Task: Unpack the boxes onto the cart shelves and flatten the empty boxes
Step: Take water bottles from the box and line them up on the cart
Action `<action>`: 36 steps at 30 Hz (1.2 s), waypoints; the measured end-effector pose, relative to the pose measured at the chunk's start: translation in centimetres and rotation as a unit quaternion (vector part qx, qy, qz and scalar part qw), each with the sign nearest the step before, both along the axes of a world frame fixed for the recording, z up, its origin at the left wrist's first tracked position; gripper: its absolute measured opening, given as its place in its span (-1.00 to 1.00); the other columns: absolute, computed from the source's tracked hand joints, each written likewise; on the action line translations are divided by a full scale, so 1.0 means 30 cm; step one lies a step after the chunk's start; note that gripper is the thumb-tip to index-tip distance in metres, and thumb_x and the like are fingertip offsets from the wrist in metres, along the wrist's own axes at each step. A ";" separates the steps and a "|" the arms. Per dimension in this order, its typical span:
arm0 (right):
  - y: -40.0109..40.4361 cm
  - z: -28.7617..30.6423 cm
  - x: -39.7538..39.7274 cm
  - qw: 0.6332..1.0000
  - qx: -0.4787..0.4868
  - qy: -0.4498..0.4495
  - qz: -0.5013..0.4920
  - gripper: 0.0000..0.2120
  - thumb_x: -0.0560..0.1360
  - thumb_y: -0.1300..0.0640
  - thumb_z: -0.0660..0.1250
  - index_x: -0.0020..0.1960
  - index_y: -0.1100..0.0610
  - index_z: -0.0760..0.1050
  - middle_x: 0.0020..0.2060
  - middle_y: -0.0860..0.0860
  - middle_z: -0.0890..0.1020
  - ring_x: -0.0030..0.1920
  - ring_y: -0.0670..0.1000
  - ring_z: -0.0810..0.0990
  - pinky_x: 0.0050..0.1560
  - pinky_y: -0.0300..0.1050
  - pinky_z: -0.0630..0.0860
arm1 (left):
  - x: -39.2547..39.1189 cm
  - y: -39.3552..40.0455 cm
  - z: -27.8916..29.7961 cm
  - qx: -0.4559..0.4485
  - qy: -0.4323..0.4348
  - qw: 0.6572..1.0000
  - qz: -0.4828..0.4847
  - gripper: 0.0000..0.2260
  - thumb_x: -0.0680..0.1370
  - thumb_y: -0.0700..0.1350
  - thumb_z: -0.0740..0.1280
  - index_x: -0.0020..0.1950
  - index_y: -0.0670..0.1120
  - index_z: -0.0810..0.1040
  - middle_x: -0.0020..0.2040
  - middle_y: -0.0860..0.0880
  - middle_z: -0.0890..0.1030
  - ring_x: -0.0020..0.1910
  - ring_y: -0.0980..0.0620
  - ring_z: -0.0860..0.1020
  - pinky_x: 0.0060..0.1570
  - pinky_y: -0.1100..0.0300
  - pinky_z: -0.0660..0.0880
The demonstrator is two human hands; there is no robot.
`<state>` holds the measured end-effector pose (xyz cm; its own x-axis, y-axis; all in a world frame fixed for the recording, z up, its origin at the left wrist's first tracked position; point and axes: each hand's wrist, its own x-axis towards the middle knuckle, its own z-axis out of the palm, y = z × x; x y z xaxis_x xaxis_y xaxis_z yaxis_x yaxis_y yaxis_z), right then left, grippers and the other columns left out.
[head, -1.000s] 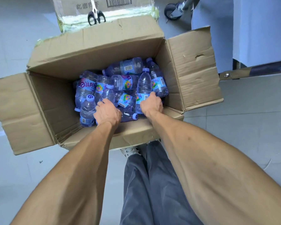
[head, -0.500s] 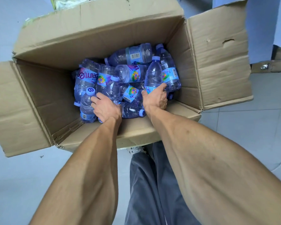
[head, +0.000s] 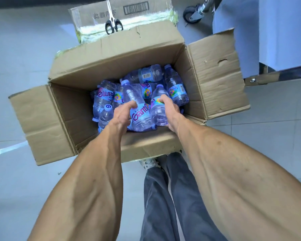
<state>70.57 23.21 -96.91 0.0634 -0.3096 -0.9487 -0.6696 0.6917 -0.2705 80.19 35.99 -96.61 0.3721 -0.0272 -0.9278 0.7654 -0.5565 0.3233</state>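
Both hands are down inside the open cardboard box [head: 73, 117] at the centre of the frame, each taking one water bottle from the loose heap. The left hand [head: 122, 115] has its grip curled round a labelled bottle [head: 139, 115] at mid-body; the right hand [head: 170, 108] has its fingers wrapped over the neighbouring bottle [head: 158, 110] just beside it, the two bottles touching.

To do this step well, I judge each bottle should be lifted straight up and clear of the near wall of the box, since the heap of water bottles [head: 146, 84] around them lies crossed and may shift or roll once these two come out. Holding at the labelled middle, as now, should keep thin plastic from buckling.

The cart [head: 285, 75] stands at the upper right, one caster [head: 189, 14] showing; the shelves themselves are out of view. A pair of scissors [head: 113, 23] lies on a second, taped box [head: 142, 7] at the top of the frame, handy for flattening later. Plenty remains to unload.
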 end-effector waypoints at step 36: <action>-0.024 0.511 -0.257 0.974 -0.016 -0.226 -0.027 -0.44 0.24 -0.07 0.59 0.09 0.27 0.60 -0.06 0.20 0.69 -0.05 0.18 0.69 0.07 0.22 0.61 | -0.290 -0.061 0.583 -0.284 0.017 0.946 0.155 -0.42 0.56 0.07 0.23 0.47 -0.26 0.36 0.34 -0.28 0.50 0.31 -0.29 0.48 0.33 -0.26 0.39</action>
